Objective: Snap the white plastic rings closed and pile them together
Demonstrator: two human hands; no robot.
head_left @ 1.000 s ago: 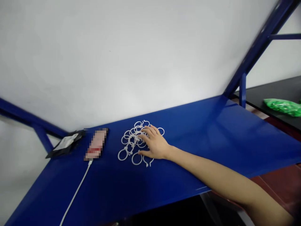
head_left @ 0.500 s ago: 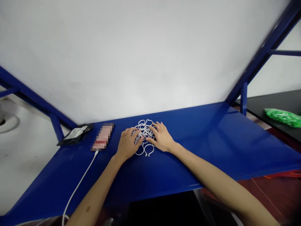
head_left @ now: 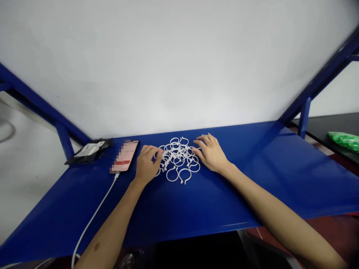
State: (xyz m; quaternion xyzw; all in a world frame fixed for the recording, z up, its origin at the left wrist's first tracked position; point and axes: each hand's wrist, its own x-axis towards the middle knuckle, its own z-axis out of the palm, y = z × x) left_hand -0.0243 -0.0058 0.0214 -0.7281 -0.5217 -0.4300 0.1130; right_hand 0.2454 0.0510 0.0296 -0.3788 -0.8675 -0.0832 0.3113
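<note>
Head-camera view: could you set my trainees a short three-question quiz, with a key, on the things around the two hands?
1. True or false: the thin white cable plugs into the flat, pink-screened phone.
2. What lies between the bare left hand and the bare right hand? A. flat black packet; B. pile of white split rings; C. shiny green packet.
3. Fill in the colour: the rings lie on a smooth ____ tabletop.

Key: 1 true; 2 B; 3 blue.

Phone (head_left: 126, 156), screen partly pixelated, on blue surface (head_left: 238, 186); white cable (head_left: 95, 211) at its near end. Black packet (head_left: 89, 150), pale-labelled, left of phone. Green bundle (head_left: 344, 141), apparently plastic-wrapped, on separate black surface (head_left: 349, 121), right.
</note>
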